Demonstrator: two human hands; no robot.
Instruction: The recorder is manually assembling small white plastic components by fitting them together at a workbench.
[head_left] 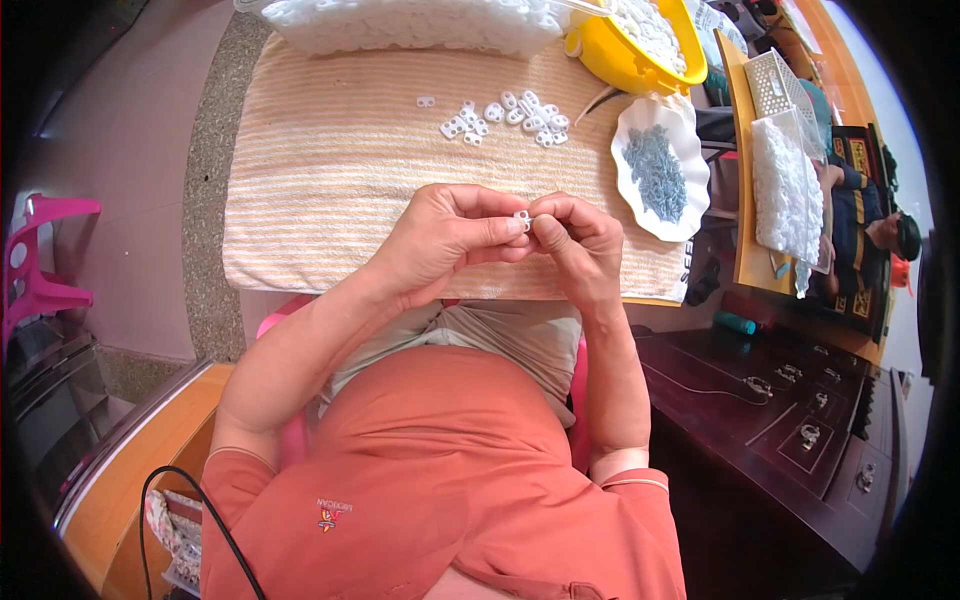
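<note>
Between the thumb and fingers of my left hand [440,240] is a small white plastic piece [522,219] with round holes. My right hand [585,250] is closed in a pinch against its right side, fingertips meeting those of my left. Whatever the right fingertips hold is too small to make out. Beyond the hands, several similar white pieces [540,118] lie in a loose cluster on the striped towel [330,180]. One white piece [426,102] sits apart to the left. A scalloped white dish [628,205] on the right holds many thin, grey-blue, pin-like parts [655,170].
A clear bin [420,30] full of white pieces stands at the far edge, beside a yellow basin [620,65] of white parts. A pink stool [45,260] is at left. Rightward, another person [870,235] sits by a table with a white-filled container [785,190].
</note>
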